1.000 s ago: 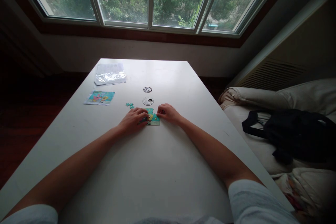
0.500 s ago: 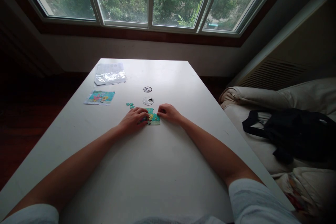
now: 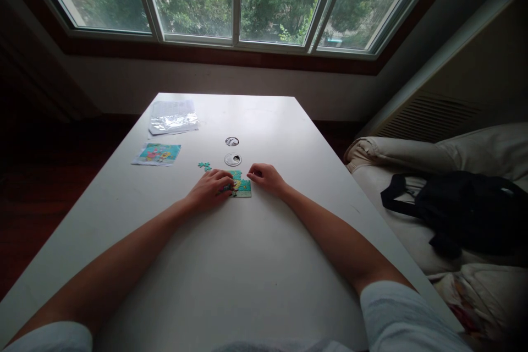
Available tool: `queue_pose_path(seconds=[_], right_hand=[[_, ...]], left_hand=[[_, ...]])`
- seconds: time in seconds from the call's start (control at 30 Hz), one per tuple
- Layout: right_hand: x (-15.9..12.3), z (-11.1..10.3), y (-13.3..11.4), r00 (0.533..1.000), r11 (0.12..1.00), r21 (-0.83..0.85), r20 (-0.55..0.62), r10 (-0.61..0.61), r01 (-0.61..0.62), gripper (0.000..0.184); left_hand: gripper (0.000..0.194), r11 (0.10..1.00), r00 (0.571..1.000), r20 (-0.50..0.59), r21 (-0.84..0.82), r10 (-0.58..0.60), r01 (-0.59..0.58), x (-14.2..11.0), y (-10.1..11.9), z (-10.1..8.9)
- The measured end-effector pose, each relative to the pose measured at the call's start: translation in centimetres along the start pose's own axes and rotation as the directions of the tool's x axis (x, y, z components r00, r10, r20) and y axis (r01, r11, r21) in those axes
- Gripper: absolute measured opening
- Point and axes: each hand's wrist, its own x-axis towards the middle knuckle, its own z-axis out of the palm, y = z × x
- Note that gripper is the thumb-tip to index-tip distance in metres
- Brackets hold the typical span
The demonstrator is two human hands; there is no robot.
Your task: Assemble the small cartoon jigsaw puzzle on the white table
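A partly joined jigsaw puzzle (image 3: 243,188), teal with a yellow cartoon figure, lies flat on the white table. My left hand (image 3: 212,187) covers its left part, with bent fingers on top and the thumb near the lower edge, gripping it. Just beyond the puzzle's upper right corner, where the outline steps in, rests my right hand (image 3: 264,176). Its fingers are curled, thumb and index tips together; whether a small piece is between them is hidden. A few loose teal puzzle pieces (image 3: 204,166) lie beyond my left hand.
Two round black-and-white discs (image 3: 232,159) lie beyond the puzzle. To the left are a picture sheet (image 3: 159,154) with cartoon figures and a clear plastic bag (image 3: 175,120) over papers. Right of the table (image 3: 256,264), a black bag (image 3: 470,212) lies on a pale sofa (image 3: 396,148).
My right fingertips have drawn slightly up and away from the puzzle's right edge. My left hand stays in place on the puzzle.
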Motion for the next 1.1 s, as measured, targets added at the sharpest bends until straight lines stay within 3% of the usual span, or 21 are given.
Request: queue_pose_path(seconds=[0.13, 0.3, 0.43, 0.63, 0.93, 1.1], right_hand=[[0.1, -0.2, 0.7, 0.984, 0.997, -0.002, -0.167, 0.069, -0.071, 0.018], [0.3, -0.5, 1.6, 0.977, 0.992, -0.106, -0.207, 0.041, -0.064, 0.013], [0.1, -0.9, 1.8, 0.991, 0.982, -0.186, -0.132, 0.016, -0.041, 0.011], [0.0, -2.5, 0.9, 0.995, 0.97, -0.245, 0.094, 0.026, -0.002, 0.02], [0.5, -3.6, 0.5, 0.973, 0.965, -0.261, 0.208, 0.099, -0.042, 0.01], [0.4, -3.4, 0.4, 0.97, 0.965, -0.263, 0.232, 0.073, -0.01, 0.012]], left_hand=[[0.022, 1.0, 1.0, 0.006, -0.002, 0.003, -0.003, 0.0, 0.0, 0.0], [0.022, 1.0, 1.0, 0.006, -0.012, 0.005, -0.005, 0.0, -0.1, 0.0], [0.021, 1.0, 1.0, 0.007, -0.011, 0.008, -0.008, 0.0, -0.1, 0.0], [0.02, 1.0, 1.0, 0.01, -0.005, 0.014, -0.014, 0.1, -0.1, 0.0], [0.02, 1.0, 1.0, 0.016, -0.002, 0.013, -0.013, 0.1, -0.3, 0.2], [0.02, 1.0, 1.0, 0.013, -0.005, 0.014, -0.014, 0.0, -0.3, 0.1]])
